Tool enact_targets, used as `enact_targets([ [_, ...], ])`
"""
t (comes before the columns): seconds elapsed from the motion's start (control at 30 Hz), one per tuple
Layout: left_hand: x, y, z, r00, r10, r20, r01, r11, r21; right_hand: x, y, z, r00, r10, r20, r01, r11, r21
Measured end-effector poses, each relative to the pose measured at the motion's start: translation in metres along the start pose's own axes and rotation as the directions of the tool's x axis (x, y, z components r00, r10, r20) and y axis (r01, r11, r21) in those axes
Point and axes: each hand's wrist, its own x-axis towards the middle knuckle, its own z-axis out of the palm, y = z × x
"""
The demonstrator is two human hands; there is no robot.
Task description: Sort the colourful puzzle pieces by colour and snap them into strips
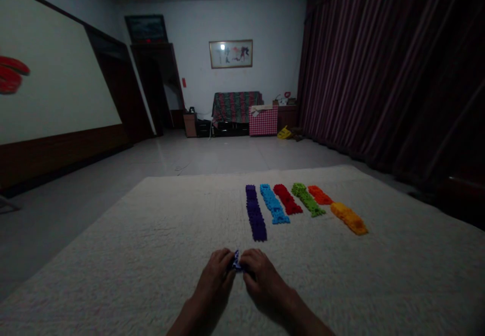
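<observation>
My left hand [217,270] and my right hand [257,273] meet low in the middle of the view, fingers curled around a small purple piece [236,261] pinched between them. They rest on a cream textured mat [132,255]. Just beyond the hands lie rows of small toothed pieces sorted by colour: a purple row [255,212], a blue row [274,203], a red row [287,198], a green row [307,199], a short orange-red row [320,194] and a yellow-orange row [348,218].
The mat lies on a pale tiled floor [76,194] in a dim room. Dark striped curtains [379,73] hang on the right. A covered sofa [235,106] and a checked box [262,120] stand at the far wall, with a dark doorway [153,88] on the left.
</observation>
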Motion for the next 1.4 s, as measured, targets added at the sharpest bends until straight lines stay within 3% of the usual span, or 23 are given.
enact_targets([
  [0.13, 0.017, 0.005, -0.001, 1.0, 0.012, 0.009, -0.012, 1.0, -0.017, 0.004, 0.0, 0.001, 0.995, 0.095, -0.01, -0.095, 0.994, -0.061],
  [0.27, 0.029, -0.001, 0.003, 0.997, -0.069, 0.039, 0.068, 0.997, 0.024, 0.0, 0.0, 0.002, 0.987, 0.148, -0.058, -0.154, 0.982, -0.113],
  [0.33, 0.034, -0.004, 0.003, 0.988, -0.115, 0.103, 0.112, 0.993, 0.036, -0.004, 0.005, 0.003, 0.994, 0.101, -0.049, -0.106, 0.987, -0.124],
  [0.47, 0.047, -0.005, -0.003, 0.952, -0.191, 0.238, 0.182, 0.982, 0.059, -0.012, 0.026, 0.005, 0.992, -0.126, -0.031, 0.12, 0.983, -0.141],
  [0.57, 0.058, 0.001, -0.009, 0.934, -0.154, 0.322, 0.146, 0.988, 0.049, -0.013, 0.039, 0.006, 0.975, -0.221, -0.035, 0.216, 0.971, -0.102],
  [0.67, 0.065, 0.009, -0.012, 0.918, -0.098, 0.384, 0.091, 0.995, 0.036, -0.013, 0.046, 0.007, 0.972, -0.23, -0.052, 0.226, 0.971, -0.073],
  [0.9, 0.07, 0.003, -0.006, 0.882, -0.11, 0.458, 0.068, 0.992, 0.107, -0.01, 0.049, 0.009, 0.984, -0.173, -0.039, 0.172, 0.985, -0.025],
  [1.13, 0.071, 0.001, -0.007, 0.85, -0.165, 0.5, 0.108, 0.984, 0.141, 0.003, 0.023, -0.003, 0.998, -0.047, 0.029, 0.046, 0.998, 0.034],
  [1.23, 0.071, 0.002, -0.016, 0.868, -0.187, 0.46, 0.134, 0.98, 0.146, 0.006, 0.01, -0.004, 0.998, 0.057, 0.002, -0.057, 0.997, 0.044],
  [1.4, 0.074, -0.007, -0.03, 0.856, -0.311, 0.412, 0.235, 0.945, 0.226, 0.009, 0.001, -0.007, 0.966, 0.236, -0.107, -0.231, 0.971, 0.061],
])
